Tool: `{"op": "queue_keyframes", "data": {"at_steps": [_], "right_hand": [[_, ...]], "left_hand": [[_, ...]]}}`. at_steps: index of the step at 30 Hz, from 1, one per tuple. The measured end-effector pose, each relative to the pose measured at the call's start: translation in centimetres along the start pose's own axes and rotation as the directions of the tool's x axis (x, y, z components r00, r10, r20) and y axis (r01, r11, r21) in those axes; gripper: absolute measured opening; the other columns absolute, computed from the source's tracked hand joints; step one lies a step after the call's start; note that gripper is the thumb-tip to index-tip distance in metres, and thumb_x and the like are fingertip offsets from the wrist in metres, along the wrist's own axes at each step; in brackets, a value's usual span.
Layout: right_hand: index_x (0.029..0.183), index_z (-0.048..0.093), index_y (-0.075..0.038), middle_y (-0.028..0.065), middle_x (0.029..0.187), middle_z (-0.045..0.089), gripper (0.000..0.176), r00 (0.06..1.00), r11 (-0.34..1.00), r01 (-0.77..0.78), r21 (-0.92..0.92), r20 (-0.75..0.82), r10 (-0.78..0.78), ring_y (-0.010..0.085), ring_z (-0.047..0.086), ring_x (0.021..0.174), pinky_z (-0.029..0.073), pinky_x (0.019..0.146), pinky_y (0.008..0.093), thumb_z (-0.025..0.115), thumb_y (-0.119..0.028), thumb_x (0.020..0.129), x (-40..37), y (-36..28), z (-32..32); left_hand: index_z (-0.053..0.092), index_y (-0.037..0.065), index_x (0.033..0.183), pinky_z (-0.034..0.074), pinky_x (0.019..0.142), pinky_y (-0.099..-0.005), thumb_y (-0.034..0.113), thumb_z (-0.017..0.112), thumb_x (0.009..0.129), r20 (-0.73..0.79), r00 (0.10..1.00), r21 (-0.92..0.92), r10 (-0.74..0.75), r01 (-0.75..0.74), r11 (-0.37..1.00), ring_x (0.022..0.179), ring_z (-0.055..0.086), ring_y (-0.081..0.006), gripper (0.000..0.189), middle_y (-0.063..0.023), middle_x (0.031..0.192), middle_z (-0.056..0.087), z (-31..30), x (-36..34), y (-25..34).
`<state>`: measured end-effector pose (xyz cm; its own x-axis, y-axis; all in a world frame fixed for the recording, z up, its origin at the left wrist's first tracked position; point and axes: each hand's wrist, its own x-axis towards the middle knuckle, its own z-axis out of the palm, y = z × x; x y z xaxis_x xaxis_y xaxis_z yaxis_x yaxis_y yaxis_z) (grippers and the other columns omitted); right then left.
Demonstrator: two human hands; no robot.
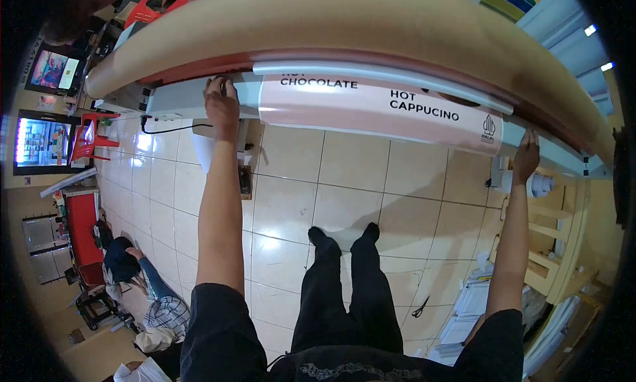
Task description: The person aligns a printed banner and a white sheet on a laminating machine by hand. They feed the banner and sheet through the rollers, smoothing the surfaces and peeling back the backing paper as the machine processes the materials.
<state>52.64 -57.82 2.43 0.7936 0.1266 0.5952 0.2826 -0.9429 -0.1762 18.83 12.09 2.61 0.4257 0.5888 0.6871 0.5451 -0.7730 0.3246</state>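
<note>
In front of me is a long pale grey machine (179,102) with a big brown roller or roll (371,21) along its top. A pink printed sheet (331,112) reading "CHOCOLATE" and "HOT CAPPUCINO" lies over its front. A white tube (384,81) runs along the sheet's upper edge. My left hand (222,105) is closed on the machine's front panel, left of the sheet, fingers curled at the top edge. My right hand (527,158) rests outstretched fingers on the panel just right of the sheet.
Scissors (421,306) lie on the tiled floor by my feet. White rolls (540,185) hang below the machine at right, near a wooden rack (556,249) and stacked papers (464,309). A person (149,283) sits at lower left. A black cable (175,129) leaves the machine.
</note>
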Motion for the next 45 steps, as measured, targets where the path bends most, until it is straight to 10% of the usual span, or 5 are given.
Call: {"op": "queue_keyframes", "data": {"at_steps": [8, 10, 14, 25, 45], "right_hand": [[0.133, 0.057, -0.006, 0.0187, 0.139, 0.055, 0.048, 0.952, 0.992, -0.071, 0.101, 0.304, 0.037, 0.0357, 0.048, 0.132, 0.036, 0.111, 0.0423, 0.054, -0.040, 0.098, 0.7, 1.4, -0.6], [0.132, 0.056, -0.003, 0.0256, 0.134, 0.056, 0.061, 0.902, 0.967, -0.163, 0.194, 0.427, 0.066, 0.0410, 0.052, 0.127, 0.041, 0.106, 0.0431, 0.058, -0.049, 0.093, 2.1, 1.5, -0.8], [0.133, 0.055, -0.001, 0.0288, 0.138, 0.051, 0.076, 0.847, 0.948, -0.290, 0.132, 0.496, 0.190, 0.0422, 0.045, 0.133, 0.036, 0.110, 0.0434, 0.058, -0.062, 0.088, 3.4, -1.2, -2.8], [0.146, 0.038, -0.001, 0.0262, 0.152, 0.034, 0.072, 0.919, 0.981, 0.070, -0.183, 0.394, 0.008, 0.0381, 0.032, 0.142, 0.024, 0.114, 0.0559, 0.041, -0.056, 0.099, 0.1, -1.4, -1.2], [0.142, 0.045, -0.004, 0.0267, 0.148, 0.039, 0.068, 0.946, 0.982, 0.076, -0.174, 0.324, -0.016, 0.0438, 0.036, 0.137, 0.030, 0.110, 0.0570, 0.046, -0.055, 0.097, -0.1, -0.2, -0.1]], "left_hand": [[0.053, 0.011, 0.136, 0.037, 0.107, -0.0485, 0.029, 0.048, 0.100, 0.550, 0.834, 0.088, -0.056, 0.009, 0.996, 0.131, 0.049, -0.0309, 0.041, -0.0148, 0.137, 0.056, -0.4, 2.5, -3.1], [0.049, 0.015, 0.143, 0.029, 0.111, -0.0489, 0.045, 0.046, 0.099, 0.660, 0.743, -0.218, -0.110, 0.329, 0.919, 0.137, 0.043, -0.0298, 0.053, -0.0129, 0.144, 0.052, 1.9, 2.6, -5.3], [0.037, 0.020, 0.152, -0.009, 0.114, -0.0599, 0.070, 0.042, 0.091, 0.697, 0.661, 0.048, -0.276, 0.341, 0.939, 0.151, 0.003, -0.0372, 0.079, -0.0154, 0.163, 0.017, 0.9, 1.4, -1.8], [0.018, 0.004, 0.154, 0.010, 0.116, -0.0620, 0.050, 0.055, 0.092, 0.593, 0.723, 0.431, -0.354, 0.085, 0.898, 0.149, 0.014, -0.0388, 0.087, -0.0209, 0.161, 0.016, -0.2, 1.5, 1.7], [0.014, 0.005, 0.156, 0.004, 0.118, -0.0589, 0.068, 0.047, 0.090, 0.659, 0.718, 0.208, -0.225, 0.114, 0.971, 0.151, 0.004, -0.0376, 0.098, -0.0213, 0.163, 0.008, -1.1, 1.0, -0.5]]}}
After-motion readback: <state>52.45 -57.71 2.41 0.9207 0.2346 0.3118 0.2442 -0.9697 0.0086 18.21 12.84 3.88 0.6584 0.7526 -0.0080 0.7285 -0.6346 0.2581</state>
